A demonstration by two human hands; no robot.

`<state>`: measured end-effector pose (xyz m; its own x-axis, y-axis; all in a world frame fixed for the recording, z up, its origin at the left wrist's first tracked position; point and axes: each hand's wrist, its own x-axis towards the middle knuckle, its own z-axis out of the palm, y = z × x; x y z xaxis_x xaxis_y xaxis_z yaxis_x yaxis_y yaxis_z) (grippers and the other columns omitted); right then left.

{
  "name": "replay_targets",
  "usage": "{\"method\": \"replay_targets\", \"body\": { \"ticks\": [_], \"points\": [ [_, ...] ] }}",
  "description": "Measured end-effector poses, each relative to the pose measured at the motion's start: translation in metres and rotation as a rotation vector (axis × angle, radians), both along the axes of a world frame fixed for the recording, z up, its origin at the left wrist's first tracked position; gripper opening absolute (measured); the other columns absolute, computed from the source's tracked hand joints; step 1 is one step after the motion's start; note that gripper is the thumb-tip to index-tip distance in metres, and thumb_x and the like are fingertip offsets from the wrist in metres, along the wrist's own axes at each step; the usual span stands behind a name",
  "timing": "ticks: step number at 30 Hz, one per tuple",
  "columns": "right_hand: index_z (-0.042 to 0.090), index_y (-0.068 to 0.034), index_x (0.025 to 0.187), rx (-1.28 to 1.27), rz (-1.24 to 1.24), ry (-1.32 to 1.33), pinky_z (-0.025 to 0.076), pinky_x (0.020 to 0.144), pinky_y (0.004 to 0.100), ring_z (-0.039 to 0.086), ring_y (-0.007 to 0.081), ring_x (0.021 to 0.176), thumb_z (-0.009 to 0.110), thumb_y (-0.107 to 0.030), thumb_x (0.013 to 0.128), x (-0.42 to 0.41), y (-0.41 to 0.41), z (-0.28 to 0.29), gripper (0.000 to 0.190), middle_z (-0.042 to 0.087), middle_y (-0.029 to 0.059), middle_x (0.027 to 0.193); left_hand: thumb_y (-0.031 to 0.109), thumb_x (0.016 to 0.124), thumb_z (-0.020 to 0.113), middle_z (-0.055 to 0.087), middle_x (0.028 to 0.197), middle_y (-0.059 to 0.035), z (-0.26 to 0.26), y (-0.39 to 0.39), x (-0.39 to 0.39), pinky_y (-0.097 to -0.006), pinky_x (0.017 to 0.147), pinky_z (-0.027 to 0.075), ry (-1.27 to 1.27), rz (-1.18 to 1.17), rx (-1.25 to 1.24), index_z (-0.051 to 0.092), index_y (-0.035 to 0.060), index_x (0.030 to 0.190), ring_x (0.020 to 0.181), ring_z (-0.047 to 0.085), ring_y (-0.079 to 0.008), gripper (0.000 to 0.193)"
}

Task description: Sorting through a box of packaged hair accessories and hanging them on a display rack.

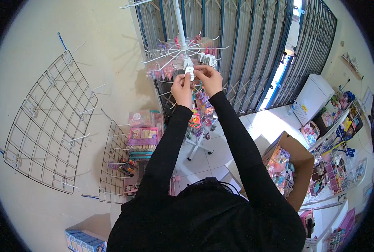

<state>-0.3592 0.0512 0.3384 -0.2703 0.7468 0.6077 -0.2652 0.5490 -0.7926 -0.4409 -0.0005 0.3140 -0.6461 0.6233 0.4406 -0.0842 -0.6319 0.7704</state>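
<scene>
In front of me stands a white rotating display rack [183, 44] with wire hooks fanning out from its pole. Both my hands are raised to it, pinching a small white card [189, 72] between them. My left hand [182, 89] holds the card's left edge, and my right hand [209, 78] grips its right side. Another white card [187, 62] shows just above it at the hooks. Several white cards [208, 59] hang to the right, and small pink packets [161, 69] hang to the left. Colourful packaged items [202, 100] hang on the lower tier, partly behind my hands.
A wire grid panel [51, 119] with protruding hooks is on the left wall; a smaller grid [113, 163] stands beside stacked goods [142, 135]. A folding metal gate [237, 47] rises behind the rack. An open cardboard box [297, 170] of packaged items is at my right.
</scene>
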Motion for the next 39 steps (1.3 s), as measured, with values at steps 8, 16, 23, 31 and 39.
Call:
{"method": "replay_targets", "body": {
  "ticks": [8,16,23,31,39],
  "points": [
    [0.062,-0.003,0.084,-0.089,-0.059,-0.063,0.045,0.055,0.0226,0.056,0.0081,0.059,0.063,-0.011,0.072,-0.015,0.018,-0.010,0.014,0.059,0.0031,0.066,0.017,0.083,0.054,0.054,0.059,-0.0022,-0.004,0.010,-0.007,-0.0189,0.043,0.039,-0.031,0.025,-0.024,0.051,0.0013,0.076,0.049,0.051,-0.0062,0.017],
    [0.063,-0.003,0.085,0.018,-0.183,-0.112,0.044,0.059,0.0227,0.055,0.0084,0.062,0.061,-0.016,0.074,-0.027,0.026,-0.009,0.017,0.060,0.0038,0.068,0.018,0.084,0.052,0.056,0.063,-0.0026,-0.008,0.028,-0.022,-0.0203,0.045,0.041,0.029,0.007,-0.004,0.052,0.0007,0.079,0.053,0.054,-0.0075,0.018],
    [0.061,-0.004,0.088,0.002,-0.181,-0.064,0.046,0.061,0.0248,0.056,0.0096,0.065,0.062,-0.015,0.073,-0.015,0.025,-0.025,0.018,0.061,0.0052,0.071,0.011,0.081,0.055,0.056,0.088,-0.0056,-0.037,0.020,-0.021,-0.0231,0.074,0.040,0.161,0.214,-0.016,0.052,-0.0005,0.091,0.081,0.052,-0.0106,0.015],
    [0.057,-0.006,0.099,-0.185,-0.216,-0.072,0.039,0.059,0.0189,0.053,0.0062,0.070,0.058,-0.013,0.079,0.047,-0.005,-0.046,0.022,0.058,-0.0001,0.077,0.007,0.081,0.052,0.051,0.087,-0.0037,-0.070,-0.006,0.027,-0.0237,0.072,0.040,0.076,0.141,-0.019,0.046,0.0040,0.093,0.079,0.049,-0.0108,0.014],
    [0.056,-0.005,0.099,-0.180,-0.393,0.048,0.041,0.061,0.0201,0.053,0.0077,0.069,0.059,-0.012,0.077,0.149,-0.030,-0.068,0.023,0.058,0.0031,0.077,0.013,0.082,0.055,0.052,0.100,-0.0069,-0.057,0.015,0.099,-0.0248,0.081,0.038,0.003,-0.371,-0.046,0.047,0.0039,0.100,0.095,0.047,-0.0127,0.022]
  ]
}}
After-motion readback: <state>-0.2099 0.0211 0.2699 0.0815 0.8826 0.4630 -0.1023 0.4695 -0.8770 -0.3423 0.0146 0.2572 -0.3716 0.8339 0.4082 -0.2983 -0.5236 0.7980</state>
